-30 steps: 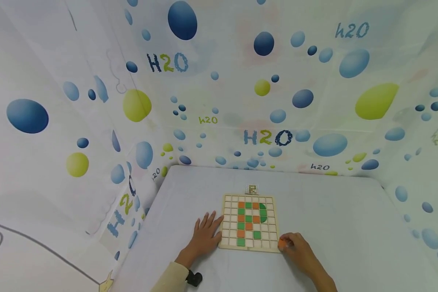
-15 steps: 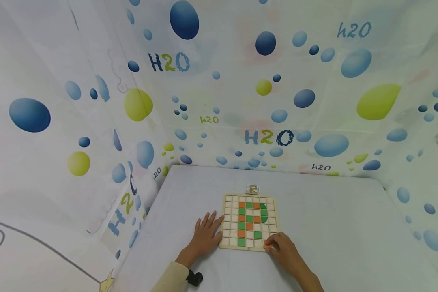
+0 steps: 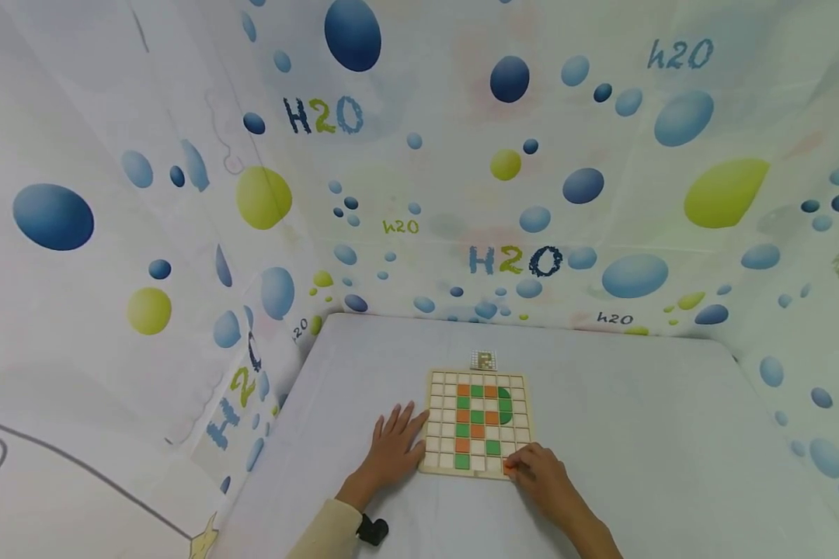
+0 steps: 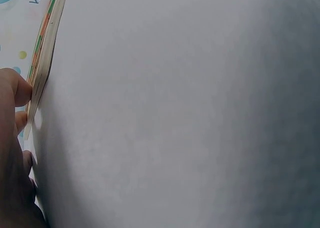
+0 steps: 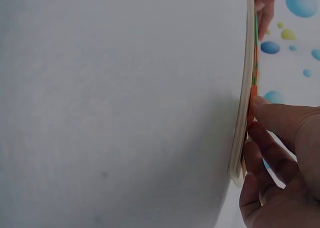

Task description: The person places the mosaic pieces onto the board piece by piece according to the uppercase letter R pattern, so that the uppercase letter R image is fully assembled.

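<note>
A wooden grid board (image 3: 436, 415) lies on the table in the head view. Orange and green tiles on it form a letter P with a slanting leg, its right curve made of rounded green pieces. My right hand (image 3: 547, 475) pinches an orange square tile (image 3: 508, 466) at the board's lower right, between thumb and fingers. In the right wrist view, that tile (image 5: 253, 98) stands at the board's near edge. My left hand (image 3: 391, 444) is spread flat on the cloth, its fingertips touching the board's left side. The left wrist view shows its fingers (image 4: 21, 91) against the board's edge.
Just behind the board sits a small card (image 3: 484, 360) with a grid pattern. White cloth covers the table (image 3: 622, 419). A curtain (image 3: 447, 178) printed with bubbles and H2O lettering rises behind and at the sides.
My right hand has carried the orange tile leftward from beside the board's lower right corner onto its bottom row, and has barely moved in the last half second. The left hand stays put.
</note>
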Action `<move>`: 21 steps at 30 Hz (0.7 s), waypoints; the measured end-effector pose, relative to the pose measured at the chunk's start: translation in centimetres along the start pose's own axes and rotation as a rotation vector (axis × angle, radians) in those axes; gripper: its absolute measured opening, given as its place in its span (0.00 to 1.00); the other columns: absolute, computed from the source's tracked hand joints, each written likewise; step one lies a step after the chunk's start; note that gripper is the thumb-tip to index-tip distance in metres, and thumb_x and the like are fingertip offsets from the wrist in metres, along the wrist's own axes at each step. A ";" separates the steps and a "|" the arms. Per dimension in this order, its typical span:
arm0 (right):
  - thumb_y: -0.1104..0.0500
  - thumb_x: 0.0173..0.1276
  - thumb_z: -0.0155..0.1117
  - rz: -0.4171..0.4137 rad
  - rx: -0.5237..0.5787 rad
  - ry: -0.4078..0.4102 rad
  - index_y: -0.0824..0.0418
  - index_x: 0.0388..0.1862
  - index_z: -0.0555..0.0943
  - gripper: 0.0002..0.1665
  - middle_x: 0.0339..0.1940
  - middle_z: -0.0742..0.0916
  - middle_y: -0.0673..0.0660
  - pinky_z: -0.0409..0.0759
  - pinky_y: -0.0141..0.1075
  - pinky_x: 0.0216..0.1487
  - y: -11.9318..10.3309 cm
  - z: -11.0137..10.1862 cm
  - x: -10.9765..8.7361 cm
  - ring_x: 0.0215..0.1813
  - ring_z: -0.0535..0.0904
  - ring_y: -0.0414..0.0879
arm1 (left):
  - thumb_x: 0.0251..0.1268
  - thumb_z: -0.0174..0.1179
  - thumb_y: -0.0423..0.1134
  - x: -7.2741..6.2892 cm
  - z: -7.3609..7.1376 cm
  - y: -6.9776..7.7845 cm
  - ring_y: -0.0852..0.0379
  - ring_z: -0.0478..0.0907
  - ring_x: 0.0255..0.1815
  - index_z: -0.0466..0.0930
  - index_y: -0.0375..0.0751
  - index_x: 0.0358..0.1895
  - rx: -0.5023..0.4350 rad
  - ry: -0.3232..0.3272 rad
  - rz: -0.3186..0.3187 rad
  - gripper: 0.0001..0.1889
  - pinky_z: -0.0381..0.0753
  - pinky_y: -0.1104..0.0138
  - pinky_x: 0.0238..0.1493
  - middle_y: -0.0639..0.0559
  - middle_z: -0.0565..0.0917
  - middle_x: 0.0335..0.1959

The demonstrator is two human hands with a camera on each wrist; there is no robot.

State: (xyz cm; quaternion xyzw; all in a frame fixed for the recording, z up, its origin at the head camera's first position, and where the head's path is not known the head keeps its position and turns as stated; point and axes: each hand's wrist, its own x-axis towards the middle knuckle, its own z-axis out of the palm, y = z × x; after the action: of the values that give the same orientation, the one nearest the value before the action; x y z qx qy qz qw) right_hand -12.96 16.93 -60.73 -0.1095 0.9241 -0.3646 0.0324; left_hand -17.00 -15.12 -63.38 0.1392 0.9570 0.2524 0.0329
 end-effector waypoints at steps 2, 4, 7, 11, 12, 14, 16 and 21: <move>0.61 0.65 0.78 -0.003 -0.013 -0.003 0.44 0.37 0.87 0.11 0.42 0.84 0.38 0.67 0.39 0.44 -0.1 0.0 0.0 0.45 0.75 0.41 | 0.80 0.48 0.49 0.0 0.0 -0.1 0.33 0.49 0.87 0.65 0.51 0.82 0.001 0.001 0.001 0.30 0.45 0.31 0.79 0.41 0.59 0.85; 0.60 0.65 0.78 -0.006 -0.029 -0.002 0.44 0.37 0.86 0.11 0.42 0.83 0.38 0.66 0.38 0.44 -0.1 -0.1 0.1 0.44 0.74 0.40 | 0.80 0.47 0.49 0.1 0.1 -0.1 0.34 0.49 0.87 0.65 0.51 0.82 -0.001 0.003 0.002 0.30 0.45 0.31 0.79 0.41 0.58 0.86; 0.59 0.65 0.78 -0.017 -0.046 0.009 0.43 0.38 0.86 0.10 0.42 0.83 0.38 0.66 0.38 0.43 0.0 0.0 0.2 0.43 0.73 0.40 | 0.80 0.48 0.48 0.1 0.2 0.0 0.32 0.50 0.86 0.66 0.51 0.82 -0.013 0.013 0.010 0.30 0.45 0.31 0.78 0.40 0.59 0.85; 0.59 0.65 0.77 -0.041 -0.062 0.038 0.43 0.38 0.86 0.10 0.42 0.83 0.38 0.68 0.37 0.43 0.3 0.3 0.3 0.43 0.73 0.39 | 0.79 0.49 0.47 0.1 0.2 0.0 0.31 0.51 0.85 0.67 0.49 0.81 -0.019 0.022 0.016 0.30 0.45 0.29 0.77 0.39 0.61 0.84; 0.59 0.65 0.77 -0.052 -0.064 0.047 0.43 0.38 0.86 0.10 0.43 0.83 0.38 0.68 0.37 0.42 0.4 0.4 0.3 0.43 0.74 0.39 | 0.79 0.49 0.47 0.1 0.2 0.0 0.31 0.51 0.85 0.67 0.49 0.81 -0.018 0.020 0.015 0.30 0.45 0.29 0.77 0.39 0.61 0.84; 0.59 0.65 0.78 -0.070 -0.067 0.058 0.44 0.38 0.86 0.09 0.42 0.83 0.39 0.68 0.36 0.41 0.5 0.5 0.2 0.42 0.74 0.39 | 0.79 0.49 0.47 0.1 0.1 0.1 0.32 0.50 0.86 0.66 0.49 0.81 -0.014 0.008 0.009 0.30 0.45 0.30 0.78 0.39 0.60 0.85; 0.59 0.65 0.78 -0.084 -0.071 0.065 0.45 0.38 0.87 0.09 0.42 0.83 0.39 0.69 0.36 0.40 0.5 0.5 0.1 0.42 0.74 0.39 | 0.79 0.48 0.47 0.1 0.0 0.2 0.32 0.50 0.86 0.66 0.49 0.82 -0.010 -0.003 0.005 0.30 0.44 0.31 0.79 0.40 0.59 0.85; 0.61 0.63 0.80 -0.076 -0.095 0.042 0.46 0.40 0.87 0.12 0.44 0.82 0.39 0.70 0.36 0.42 0.4 0.3 -0.1 0.44 0.74 0.39 | 0.79 0.48 0.47 0.0 -0.3 0.4 0.32 0.50 0.86 0.66 0.49 0.82 -0.010 -0.004 0.000 0.30 0.45 0.31 0.79 0.40 0.59 0.85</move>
State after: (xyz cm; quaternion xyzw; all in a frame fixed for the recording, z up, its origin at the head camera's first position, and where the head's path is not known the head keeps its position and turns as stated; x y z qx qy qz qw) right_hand -12.89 17.02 -61.21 -0.1385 0.9361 -0.3233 -0.0062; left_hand -16.95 -14.96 -62.93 0.1394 0.9557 0.2568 0.0356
